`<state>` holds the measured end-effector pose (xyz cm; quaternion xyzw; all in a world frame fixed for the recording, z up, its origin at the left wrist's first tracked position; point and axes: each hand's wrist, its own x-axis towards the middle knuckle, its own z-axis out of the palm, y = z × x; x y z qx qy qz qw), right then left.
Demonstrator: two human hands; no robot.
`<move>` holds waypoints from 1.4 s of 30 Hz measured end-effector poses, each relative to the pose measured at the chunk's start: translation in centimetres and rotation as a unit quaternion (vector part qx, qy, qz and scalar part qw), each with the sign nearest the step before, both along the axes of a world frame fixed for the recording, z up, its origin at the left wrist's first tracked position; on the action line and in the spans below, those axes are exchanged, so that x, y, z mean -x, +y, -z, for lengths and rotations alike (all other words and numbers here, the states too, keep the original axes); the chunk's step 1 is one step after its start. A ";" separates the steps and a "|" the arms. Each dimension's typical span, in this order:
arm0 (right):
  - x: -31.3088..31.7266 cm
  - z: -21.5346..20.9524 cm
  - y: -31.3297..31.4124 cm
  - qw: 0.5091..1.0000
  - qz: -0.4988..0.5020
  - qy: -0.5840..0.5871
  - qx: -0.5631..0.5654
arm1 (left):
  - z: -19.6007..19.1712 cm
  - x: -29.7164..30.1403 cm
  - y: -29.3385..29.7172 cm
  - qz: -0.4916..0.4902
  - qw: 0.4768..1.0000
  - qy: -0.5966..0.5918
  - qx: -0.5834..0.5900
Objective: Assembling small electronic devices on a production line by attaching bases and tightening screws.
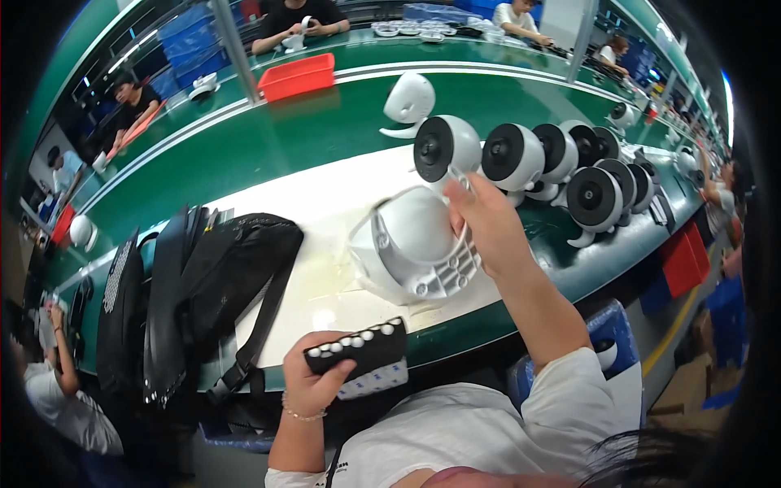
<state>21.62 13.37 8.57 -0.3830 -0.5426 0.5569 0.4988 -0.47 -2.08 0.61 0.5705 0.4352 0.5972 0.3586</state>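
My left hand [313, 378] is closed round a black sheet [368, 348] with a row of small white round pads along its upper edge; a pale printed face shows below. In front of me a round white plastic housing [415, 228] lies tilted on the white work mat. An open white frame [446, 275] with ribs and round sockets shows on its near side. At the housing's upper right, my right hand [484, 215] has its fingers closed on the white curved rim. The hand hides part of that rim.
Several white round units with black fronts [508, 159] crowd the right of the green bench. Black bags [236, 260] lie on the left. A red tray [297, 77] sits beyond the bench divider, where other people work. A red bin [683, 259] stands at the right edge.
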 end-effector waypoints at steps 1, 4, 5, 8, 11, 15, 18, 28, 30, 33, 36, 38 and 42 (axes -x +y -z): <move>0.0 0.2 -0.4 0.999 0.000 -0.051 0.007 | 0.1 -0.4 0.0 0.026 1.000 -0.015 0.002; -0.5 3.3 0.5 1.000 0.003 -0.022 -0.002 | 0.0 -1.9 0.7 0.034 0.998 -0.043 0.012; -0.8 3.5 0.3 1.000 0.000 -0.021 0.003 | 0.0 -2.2 1.0 0.030 0.999 -0.035 0.019; -0.9 3.4 -1.0 0.991 -0.015 0.122 -0.051 | -0.2 -3.0 1.5 0.029 0.998 -0.048 0.032; -1.0 2.8 -1.0 0.994 0.013 0.098 -0.044 | 0.3 -3.1 2.0 0.033 0.997 -0.066 0.037; -1.3 2.7 0.0 0.992 -0.008 0.129 0.014 | 0.2 -3.9 2.5 0.038 0.995 -0.091 0.021; -2.6 3.0 -2.7 0.873 0.198 -0.203 -0.396 | 0.2 -3.6 2.2 0.044 0.994 -0.095 0.018; -2.2 6.8 -8.2 0.921 -0.017 -0.114 -0.372 | -0.9 -5.3 2.4 0.014 0.996 -0.093 0.004; -2.2 7.3 -8.7 0.962 -0.029 -0.082 -0.257 | -0.3 -4.8 2.0 0.043 0.994 -0.093 0.043; -2.1 7.1 -9.1 0.992 -0.035 -0.001 -0.122 | 0.5 -4.0 2.2 0.079 0.993 -0.033 0.080; -3.5 6.2 -8.2 0.977 -0.103 -0.108 -0.152 | 0.3 -4.0 2.3 0.054 0.998 0.007 0.028; -3.5 5.8 -8.1 0.962 -0.082 -0.150 -0.212 | 0.3 -3.9 2.4 0.047 0.996 0.075 -0.013; -3.4 6.5 -7.6 0.862 0.023 -0.178 -0.473 | 0.6 -3.9 2.1 0.040 0.997 0.063 0.026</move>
